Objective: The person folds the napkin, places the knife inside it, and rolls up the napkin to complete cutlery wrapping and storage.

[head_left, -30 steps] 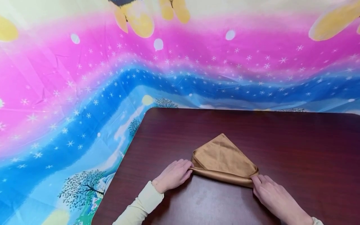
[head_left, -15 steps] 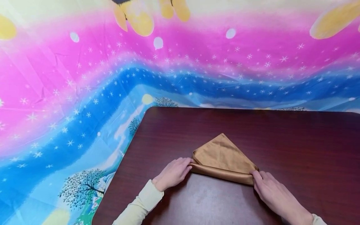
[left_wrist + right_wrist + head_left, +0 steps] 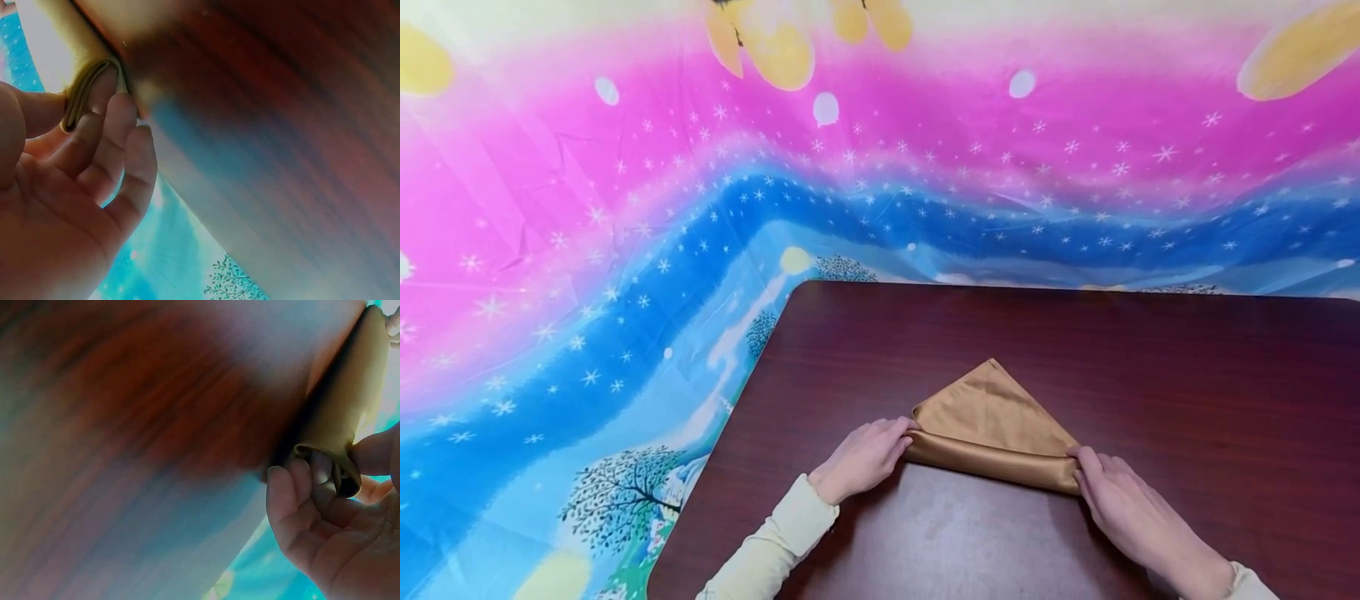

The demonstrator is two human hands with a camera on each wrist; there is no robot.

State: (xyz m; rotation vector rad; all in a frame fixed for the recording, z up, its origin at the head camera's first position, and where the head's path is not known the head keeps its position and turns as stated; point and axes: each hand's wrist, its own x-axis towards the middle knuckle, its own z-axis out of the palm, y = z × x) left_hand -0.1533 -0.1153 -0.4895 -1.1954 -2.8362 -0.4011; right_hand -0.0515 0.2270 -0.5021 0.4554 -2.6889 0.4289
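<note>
A shiny golden-brown cloth lies on the table, its near edge rolled into a band and its far part a flat triangle pointing away. My left hand pinches the left end of the roll. In the left wrist view, the thumb presses the layered cloth end against a finger tucked in the fold. At the roll's right end, my right hand pinches the cloth likewise. The right wrist view shows the open end of the roll with a fingertip inside it and the thumb on its outer side.
The dark reddish-brown wooden table has rounded corners and reflects light near the front. Behind it and to the left hangs a pink and blue printed curtain with snowflakes and trees.
The near edge has been rolled further away from me. The band looks thicker and the flat triangle shorter. Both hands keep their hold at the two ends, the right shifting slightly forward.
</note>
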